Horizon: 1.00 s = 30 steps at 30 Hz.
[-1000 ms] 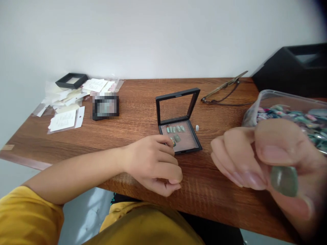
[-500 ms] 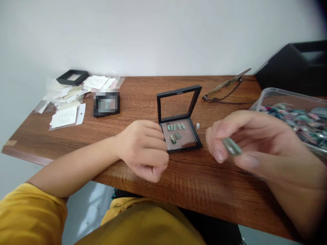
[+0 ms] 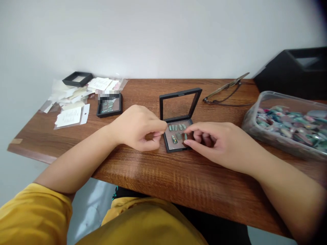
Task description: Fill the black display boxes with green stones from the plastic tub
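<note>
Nail pinched by the right hand could, if it slips, jostle nails in the case (left hand curled alongside, contents unclear).

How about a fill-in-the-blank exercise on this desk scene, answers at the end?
The right hand pinches a green press-on nail by the case, whose lid is ____, not shut.
The person's sleeve is ____ in colour.
Between the case and the black box lies a pair of ____.
The clear tub stands nearer the ____ hand.
Missing words: open; yellow; glasses; right.
</note>
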Tool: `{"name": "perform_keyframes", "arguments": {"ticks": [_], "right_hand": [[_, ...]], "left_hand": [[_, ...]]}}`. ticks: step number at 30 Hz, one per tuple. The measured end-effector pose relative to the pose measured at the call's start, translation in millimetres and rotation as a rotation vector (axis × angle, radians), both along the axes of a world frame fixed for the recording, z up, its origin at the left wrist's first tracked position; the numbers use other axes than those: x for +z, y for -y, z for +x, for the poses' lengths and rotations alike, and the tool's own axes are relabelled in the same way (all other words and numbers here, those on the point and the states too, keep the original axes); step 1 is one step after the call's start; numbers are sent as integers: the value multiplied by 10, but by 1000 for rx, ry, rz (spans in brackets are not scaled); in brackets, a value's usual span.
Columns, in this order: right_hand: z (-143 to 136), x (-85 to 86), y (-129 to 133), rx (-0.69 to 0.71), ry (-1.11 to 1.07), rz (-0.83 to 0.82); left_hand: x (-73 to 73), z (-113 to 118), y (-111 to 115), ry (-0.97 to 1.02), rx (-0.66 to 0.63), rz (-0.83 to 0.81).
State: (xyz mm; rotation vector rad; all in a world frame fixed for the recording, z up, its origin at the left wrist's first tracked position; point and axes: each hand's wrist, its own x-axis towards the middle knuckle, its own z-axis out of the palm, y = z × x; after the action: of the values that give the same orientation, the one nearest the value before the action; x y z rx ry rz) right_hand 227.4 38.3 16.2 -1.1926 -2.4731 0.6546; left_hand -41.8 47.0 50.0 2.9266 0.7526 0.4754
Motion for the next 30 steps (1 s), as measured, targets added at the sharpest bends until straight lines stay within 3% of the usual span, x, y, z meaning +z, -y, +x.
{"name": "perform_keyframes", "arguments": {"ticks": [7, 13, 22, 26, 30], "right_hand": [[-4, -26, -3, -20, 64, -6], [-13, 10, -8, -56, 128, 15], [-7, 9, 20, -85, 158, 42], [-13, 52, 31, -116, 130, -16], [-7, 58, 6, -177, 48, -181]], "left_hand": [[-96, 80, 71, -156, 71, -220], [-155, 136, 85, -252, 106, -282], [-172, 156, 88, -215, 128, -332], [-188, 161, 82, -199, 129, -342], [-191, 150, 73, -202, 127, -366]]}}
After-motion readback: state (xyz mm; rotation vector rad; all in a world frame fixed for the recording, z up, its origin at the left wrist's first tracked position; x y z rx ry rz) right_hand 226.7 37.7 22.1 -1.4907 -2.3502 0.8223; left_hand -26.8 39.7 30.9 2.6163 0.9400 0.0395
